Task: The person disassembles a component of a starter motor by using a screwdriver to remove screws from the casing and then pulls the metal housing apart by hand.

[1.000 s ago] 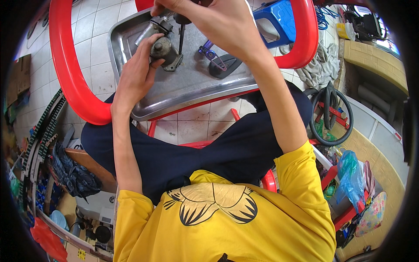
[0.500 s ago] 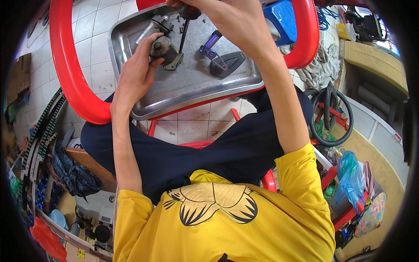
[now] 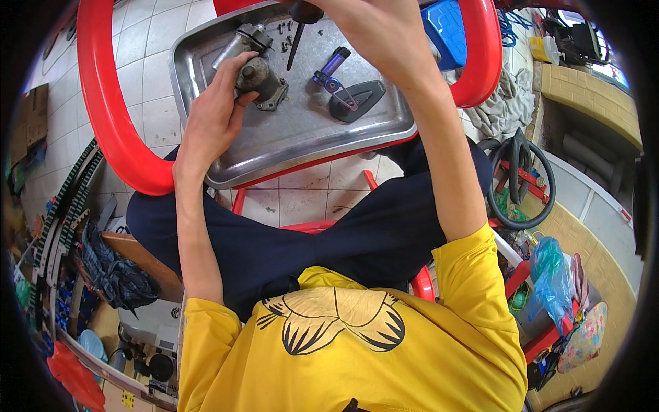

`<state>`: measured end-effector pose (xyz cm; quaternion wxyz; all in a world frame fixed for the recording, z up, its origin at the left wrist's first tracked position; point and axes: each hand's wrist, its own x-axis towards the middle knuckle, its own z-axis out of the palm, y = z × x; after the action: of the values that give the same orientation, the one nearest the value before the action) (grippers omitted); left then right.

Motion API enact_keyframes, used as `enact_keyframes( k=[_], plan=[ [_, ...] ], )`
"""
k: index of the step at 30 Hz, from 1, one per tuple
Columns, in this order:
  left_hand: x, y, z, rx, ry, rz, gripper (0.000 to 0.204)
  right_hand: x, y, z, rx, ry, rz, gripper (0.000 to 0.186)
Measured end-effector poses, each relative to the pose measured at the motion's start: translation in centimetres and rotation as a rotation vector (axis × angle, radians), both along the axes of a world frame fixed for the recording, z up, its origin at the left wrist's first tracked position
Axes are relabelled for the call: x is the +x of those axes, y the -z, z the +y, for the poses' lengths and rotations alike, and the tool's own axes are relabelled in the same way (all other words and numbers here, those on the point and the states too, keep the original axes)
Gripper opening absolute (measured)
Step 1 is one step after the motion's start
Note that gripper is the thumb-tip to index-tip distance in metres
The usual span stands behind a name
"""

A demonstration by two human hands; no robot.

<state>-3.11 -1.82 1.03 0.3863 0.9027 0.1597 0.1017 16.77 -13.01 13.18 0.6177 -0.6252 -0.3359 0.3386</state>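
Plainly, my left hand (image 3: 215, 113) is wrapped around a dull, rounded metal housing (image 3: 255, 74) with a flanged end, toward the left edge of the shiny, round-cornered tray (image 3: 295, 130). My right hand (image 3: 374, 31) grips a dark-handled, slim-shafted screwdriver (image 3: 296, 40) above the tray's far half, fingertips out of view.

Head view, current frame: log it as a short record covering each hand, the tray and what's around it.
Left hand: gripping a domed metal part
Right hand: holding a dark screwdriver, partly cut off by the upper edge
Screwdriver tip: apart from the domed part
Metal tray: also holds a second metal part, small dark fasteners, a purple piece overlapping a dark flat piece
Around the tray: red curved frame, blue plastic object
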Motion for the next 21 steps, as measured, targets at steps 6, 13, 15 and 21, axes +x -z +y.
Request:
enact_keyframes(
  k=[6,13,15,21],
  plan=[
    [0.1,0.1,0.0,0.001,0.009,-0.010,0.060,1.3,2.5,-0.2,0.182,-0.007,-0.114,0.031],
    [0.2,-0.1,0.0,0.016,-0.008,0.015,0.058,2.6,2.2,-1.1,0.132,-0.230,-0.692,0.027],
    [-0.1,-0.2,0.1,-0.003,-0.033,0.039,0.057,2.3,1.7,-1.6,0.040,-0.313,-0.935,0.029],
    [0.1,-0.2,0.2,-0.043,-0.004,0.040,0.058,1.0,7.7,-1.6,-0.419,-0.388,-1.143,0.032]
  ],
)
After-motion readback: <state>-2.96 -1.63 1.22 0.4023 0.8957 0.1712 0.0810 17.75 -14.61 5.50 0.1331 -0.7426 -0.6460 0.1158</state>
